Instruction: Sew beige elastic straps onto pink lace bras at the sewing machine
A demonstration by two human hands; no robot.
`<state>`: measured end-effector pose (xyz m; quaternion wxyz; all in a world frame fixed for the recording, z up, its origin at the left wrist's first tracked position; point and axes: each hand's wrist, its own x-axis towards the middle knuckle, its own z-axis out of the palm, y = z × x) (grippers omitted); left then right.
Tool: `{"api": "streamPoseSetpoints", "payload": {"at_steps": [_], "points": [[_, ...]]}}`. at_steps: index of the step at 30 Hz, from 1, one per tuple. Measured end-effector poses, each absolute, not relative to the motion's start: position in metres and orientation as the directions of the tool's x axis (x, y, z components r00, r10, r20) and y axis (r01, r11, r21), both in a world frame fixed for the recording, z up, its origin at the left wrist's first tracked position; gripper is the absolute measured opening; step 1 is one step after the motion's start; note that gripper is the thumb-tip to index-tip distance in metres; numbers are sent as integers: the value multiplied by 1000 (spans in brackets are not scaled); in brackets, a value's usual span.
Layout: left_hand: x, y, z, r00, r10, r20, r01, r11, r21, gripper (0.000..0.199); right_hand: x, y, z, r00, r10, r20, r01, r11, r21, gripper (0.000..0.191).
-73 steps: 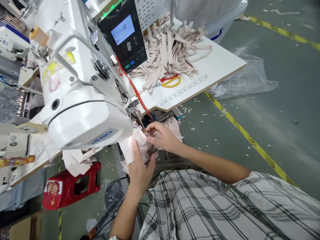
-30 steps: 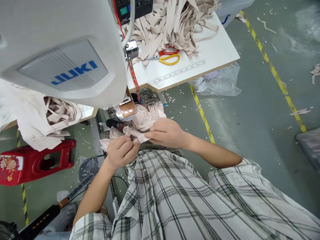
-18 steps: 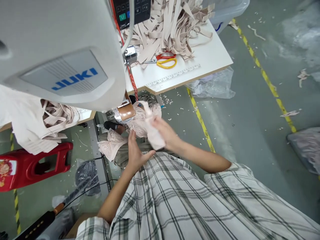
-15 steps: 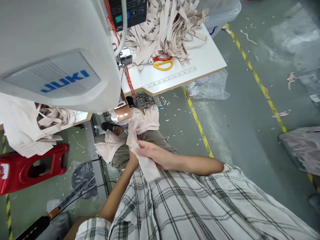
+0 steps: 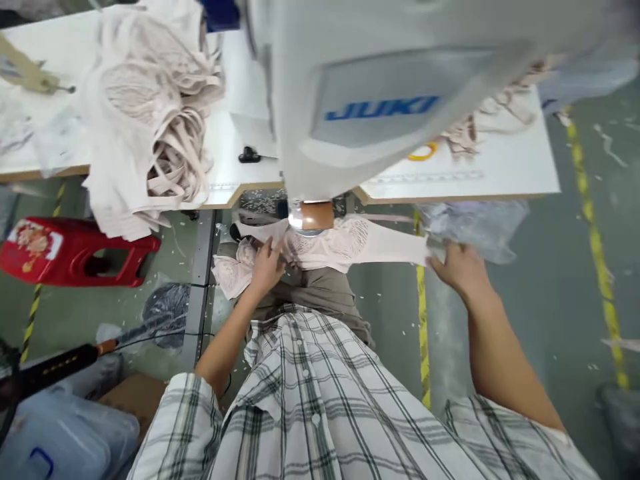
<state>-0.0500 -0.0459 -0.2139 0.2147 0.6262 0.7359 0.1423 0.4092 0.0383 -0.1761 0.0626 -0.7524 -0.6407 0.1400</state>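
A pale pink lace bra (image 5: 355, 243) is stretched sideways just below the head of a JUKI sewing machine (image 5: 305, 153), beside its brown and metal front part (image 5: 317, 216). My right hand (image 5: 464, 270) pinches the end of the bra's wing, far out to the right. My left hand (image 5: 269, 268) grips the fabric left of the lace cups. The bra's upper edge is partly hidden by the machine. Another piece of pink lace (image 5: 231, 275) lies over my lap, next to my left wrist.
A heap of pink bras (image 5: 145, 100) hangs over the left table edge. Yellow-handled scissors (image 5: 423, 152) and fabric strips (image 5: 463, 137) lie on the right tabletop (image 5: 525, 163). A red stool (image 5: 75, 252) stands at the left; a plastic bag (image 5: 480, 223) is under the right table.
My hands have moved apart; the right has gone far right with the wing's end, the left to the machine's left side. The bra is now spread taut. My view has turned left.
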Motion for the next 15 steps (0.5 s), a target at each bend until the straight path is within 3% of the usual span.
{"api": "streamPoseSetpoints", "payload": {"at_steps": [4,8,11,14,15], "points": [[-113,-88,-209,-485,829,-280,788,553,270,40,356,22,-209,-91,980,-179,907,8,-420,45],[-145,-121,-196,-553,723,-415,725,663,188,32,259,5,-197,-425,885,-189,712,199,-673,42],[-114,-137,-179,-488,759,-431,743,620,251,31,180,-1,-181,-723,663,-194,502,311,-807,46],[-61,-154,-154,-323,849,-419,760,496,419,27,127,-8,-170,-898,413,-151,327,397,-858,72],[-46,-159,-145,-249,879,-406,751,440,493,31,119,-11,-166,-941,306,-146,268,405,-874,70]]}}
